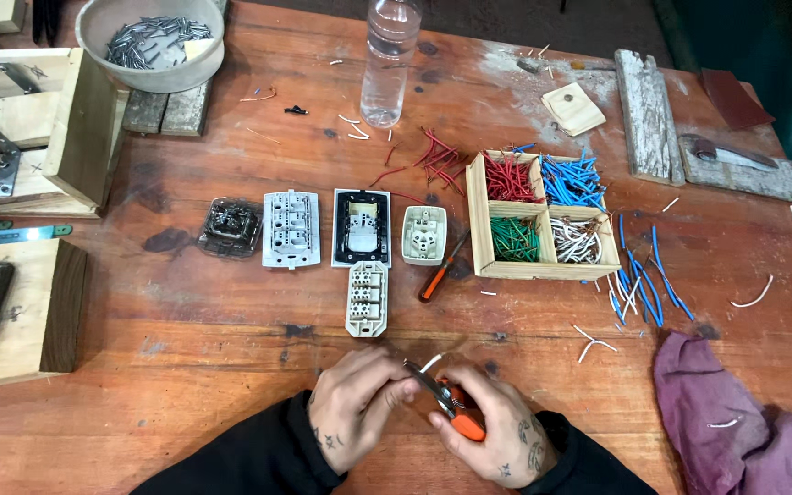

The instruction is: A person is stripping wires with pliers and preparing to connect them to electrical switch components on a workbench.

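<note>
— One short white wire (pixel 430 363) sits between both hands, low at the tabletop's (pixel 231 367) near edge.
— Held how?
— Left hand (pixel 357 401) pinches its end steady; right hand (pixel 488 423) squeezes orange-handled pliers (pixel 451 403) on it. Switch parts (pixel 367 298) lie just beyond, within reach.

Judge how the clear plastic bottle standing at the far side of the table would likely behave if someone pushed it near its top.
The bottle is tall and narrow on a small base, so a push up high would probably tip it rather than slide it. It looks mostly empty, so it is likely light. Once down, its round body may roll across the wooden table, perhaps toward the red wire pieces.
</note>
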